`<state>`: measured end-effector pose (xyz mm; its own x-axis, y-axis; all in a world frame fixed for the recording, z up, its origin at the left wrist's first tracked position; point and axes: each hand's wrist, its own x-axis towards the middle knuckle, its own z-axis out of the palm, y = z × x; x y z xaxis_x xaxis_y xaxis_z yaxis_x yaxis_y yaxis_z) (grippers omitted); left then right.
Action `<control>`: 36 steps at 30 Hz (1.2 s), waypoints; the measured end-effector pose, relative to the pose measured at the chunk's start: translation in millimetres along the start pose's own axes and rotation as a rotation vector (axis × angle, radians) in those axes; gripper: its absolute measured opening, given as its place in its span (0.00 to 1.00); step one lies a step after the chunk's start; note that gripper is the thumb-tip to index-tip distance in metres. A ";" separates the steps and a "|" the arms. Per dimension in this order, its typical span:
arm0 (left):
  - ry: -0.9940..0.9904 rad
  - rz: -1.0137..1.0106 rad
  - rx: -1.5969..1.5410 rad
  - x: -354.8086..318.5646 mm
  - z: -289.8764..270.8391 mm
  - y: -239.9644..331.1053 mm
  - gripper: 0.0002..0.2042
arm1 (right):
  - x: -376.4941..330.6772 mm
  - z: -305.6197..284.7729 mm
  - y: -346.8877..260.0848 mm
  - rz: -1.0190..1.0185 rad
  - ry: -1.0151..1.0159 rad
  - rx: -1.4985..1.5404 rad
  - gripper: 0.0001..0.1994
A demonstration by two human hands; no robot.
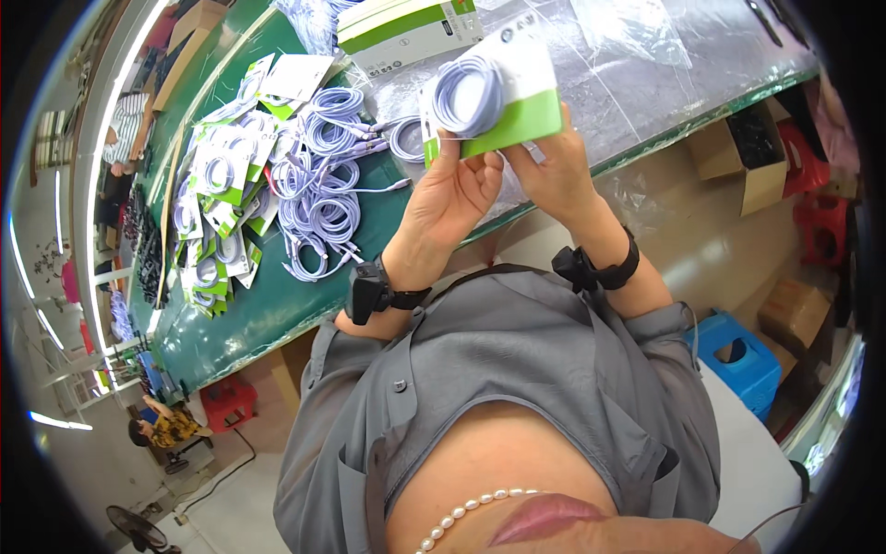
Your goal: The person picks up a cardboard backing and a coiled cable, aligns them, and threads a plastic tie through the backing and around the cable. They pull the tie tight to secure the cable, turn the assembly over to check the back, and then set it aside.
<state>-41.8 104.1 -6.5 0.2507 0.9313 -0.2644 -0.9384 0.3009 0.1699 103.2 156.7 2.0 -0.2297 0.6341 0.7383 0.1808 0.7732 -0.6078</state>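
A white and green backing card (524,83) with a coiled lilac cable (471,95) on its front is raised over the grey part of the table. My right hand (556,171) grips the lower right edge of this card. At the card's lower left, my left hand (454,192) has its thumb against the coil's lower edge and its other fingers curled in. Just left of the card lies another loose cable loop (406,140). Several loose coiled cables (318,198) are heaped further left on the green mat, beside a pile of carded cables (221,171).
A green and white box (406,37) stands at the table's far side. Clear plastic bags (632,28) lie at the far right. Beyond the table edge are an open carton (738,152), red stools (820,226) and a blue stool (738,360). Other people are in the left background.
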 end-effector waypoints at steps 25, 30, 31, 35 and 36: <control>0.100 0.570 0.606 -24.6 2.6 22.6 0.12 | -12.8 -16.3 -24.9 0.145 -0.340 -0.102 0.10; 0.072 0.535 0.625 -26.8 -4.1 20.5 0.12 | 29.1 9.2 -37.7 -0.307 -0.274 -0.293 0.14; 0.064 0.526 0.597 -27.9 -4.3 22.3 0.12 | 30.2 9.4 -33.4 -0.325 -0.337 -0.335 0.14; 0.013 0.527 0.520 -33.7 -4.9 23.2 0.12 | 32.5 9.8 -30.1 -0.347 -0.416 -0.377 0.13; 0.014 0.531 0.515 -33.5 -6.1 23.4 0.12 | 32.4 11.7 -30.3 -0.350 -0.420 -0.376 0.13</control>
<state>-73.5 78.6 0.5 -0.2120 0.9767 -0.0339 -0.7010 -0.1279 0.7016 79.1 153.8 40.9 -0.6754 0.3475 0.6505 0.3316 0.9309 -0.1530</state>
